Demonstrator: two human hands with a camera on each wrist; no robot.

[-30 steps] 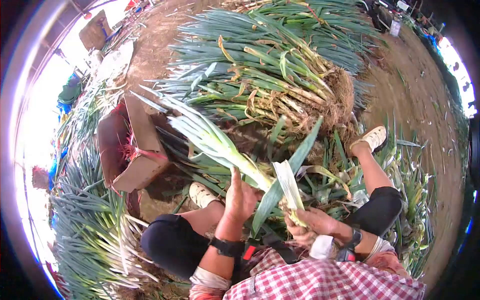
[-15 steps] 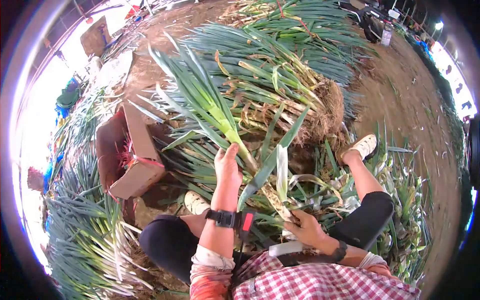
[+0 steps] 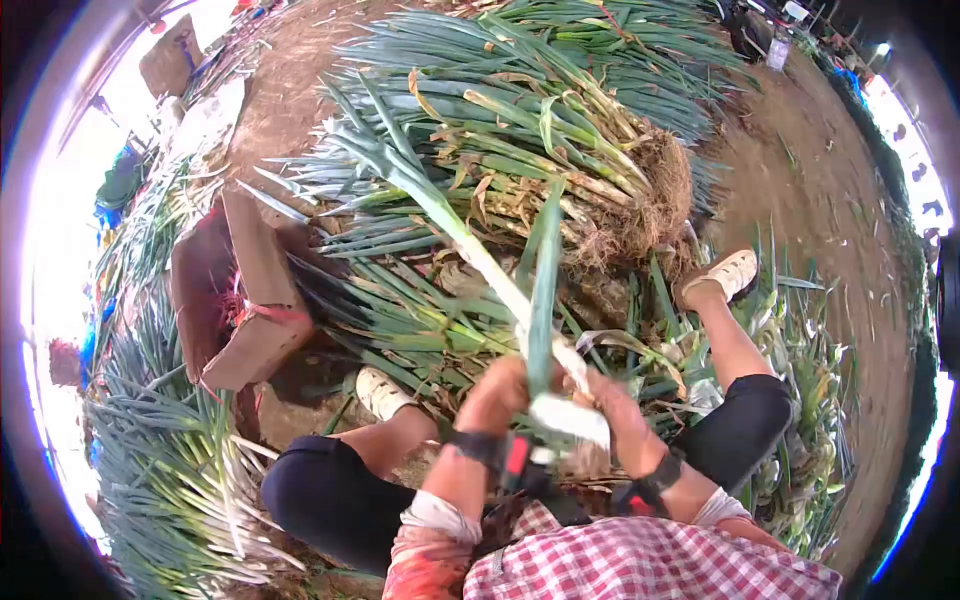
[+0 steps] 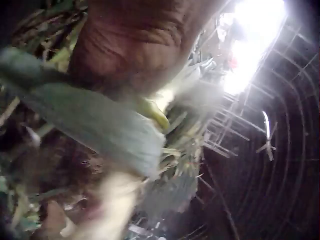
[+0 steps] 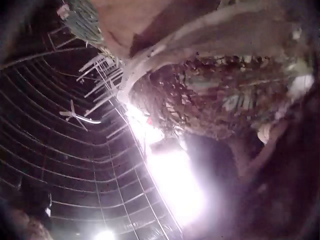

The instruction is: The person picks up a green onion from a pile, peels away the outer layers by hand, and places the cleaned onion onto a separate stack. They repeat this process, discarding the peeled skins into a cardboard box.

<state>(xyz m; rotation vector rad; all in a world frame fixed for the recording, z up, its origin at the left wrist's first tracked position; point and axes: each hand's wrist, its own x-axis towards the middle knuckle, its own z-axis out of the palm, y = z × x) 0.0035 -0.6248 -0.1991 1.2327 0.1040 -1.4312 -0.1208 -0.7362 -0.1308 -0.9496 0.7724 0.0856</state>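
A long green onion [image 3: 490, 270] slants up and left from between the hands. My right hand [image 3: 615, 410] grips its lower white end. At the left hand [image 3: 497, 392] is a broad green outer leaf [image 3: 545, 300], peeled away from the stalk, with its pale base [image 3: 572, 420] hanging between the two wrists. In the left wrist view, that leaf [image 4: 100, 120] comes out from under the hand [image 4: 135, 45], whose fingers are mostly hidden, and the white stalk [image 4: 110, 205] is blurred below. The right wrist view shows part of the hand [image 5: 130, 25] beside a pale strip [image 5: 165, 50].
A heap of untrimmed green onions [image 3: 560, 150] with rooty ends [image 3: 660, 190] lies ahead. At left are a tilted cardboard box [image 3: 250, 300] and a pile of peeled onions [image 3: 210, 480]. Stripped leaves [image 3: 790, 400] lie by the right leg, with bare soil [image 3: 790, 190] beyond.
The left hand has come down from the upper stalk toward the right hand, bringing the outer leaf down. The onion's top first swung upward, then dipped slightly. The right hand stays near the root end.
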